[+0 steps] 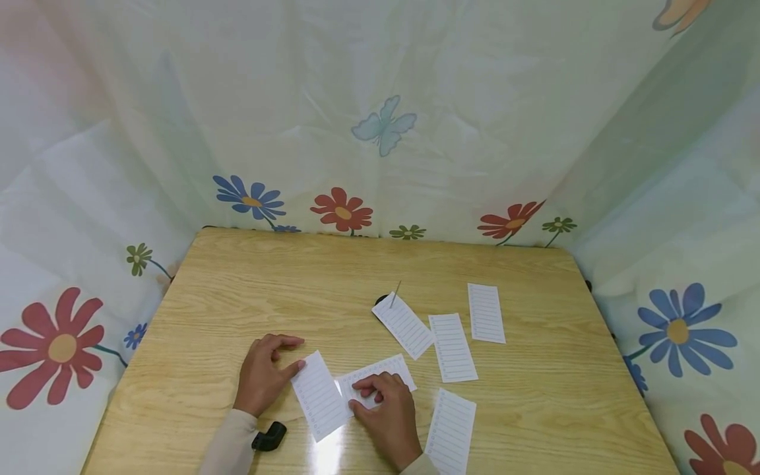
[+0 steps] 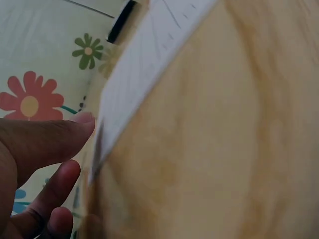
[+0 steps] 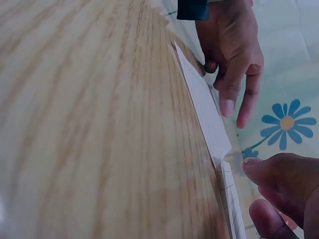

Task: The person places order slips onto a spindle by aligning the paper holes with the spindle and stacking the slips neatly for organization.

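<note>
On the desk (image 1: 249, 284), head view: the left hand (image 1: 260, 379) sets its thumb against the edge of the left card (image 1: 322, 399), fingers apart from it; the right hand (image 1: 390, 412) bends loosely over the right card (image 1: 393, 367), no grip evident. The two cards meet, so a sideways push could slide one under the other. Left wrist view: thumb contact near one corner might skew the left card. Right wrist view: right thumb and finger stand apart; uneven pressure could crease thin paper.
</note>
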